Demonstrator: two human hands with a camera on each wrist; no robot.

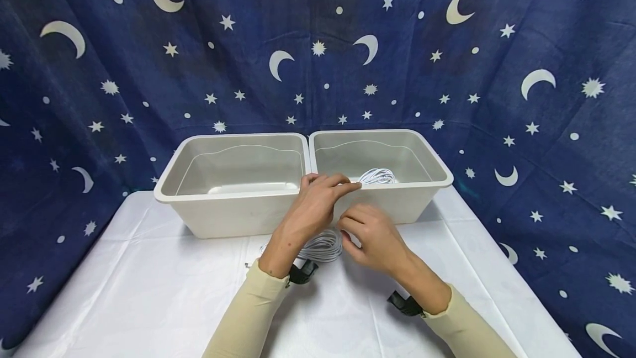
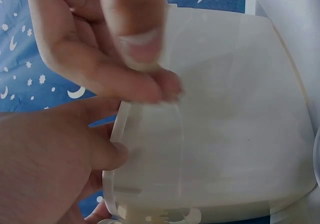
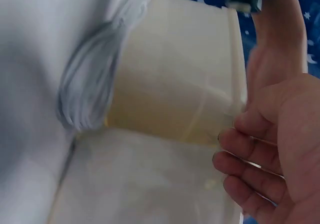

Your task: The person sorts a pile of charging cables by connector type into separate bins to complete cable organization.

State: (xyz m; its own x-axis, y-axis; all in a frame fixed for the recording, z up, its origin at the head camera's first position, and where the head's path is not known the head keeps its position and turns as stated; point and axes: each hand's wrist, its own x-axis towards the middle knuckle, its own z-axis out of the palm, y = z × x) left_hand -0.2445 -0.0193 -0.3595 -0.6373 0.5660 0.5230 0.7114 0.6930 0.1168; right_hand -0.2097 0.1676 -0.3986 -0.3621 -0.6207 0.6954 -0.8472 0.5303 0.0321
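My left hand (image 1: 318, 200) grips the near rim of the right-hand plastic bin (image 1: 407, 185) close to its left corner. In the left wrist view its thumb (image 2: 117, 155) rests on the outer wall, with the other fingers over the rim. Just in front of that bin is my right hand (image 1: 372, 236), slightly blurred, its fingers (image 3: 250, 174) loosely bent and holding nothing. A coiled white cable (image 1: 323, 246) lies on the table below the hands, partly hidden by my left wrist. Another coiled white cable (image 1: 379, 176) is inside the right-hand bin.
A matching left-hand bin (image 1: 238, 219) stands against the right-hand one at the back of the table (image 1: 149, 291), which has a white cloth. Behind and at the sides hangs a dark blue curtain (image 1: 308, 21) with moons and stars.
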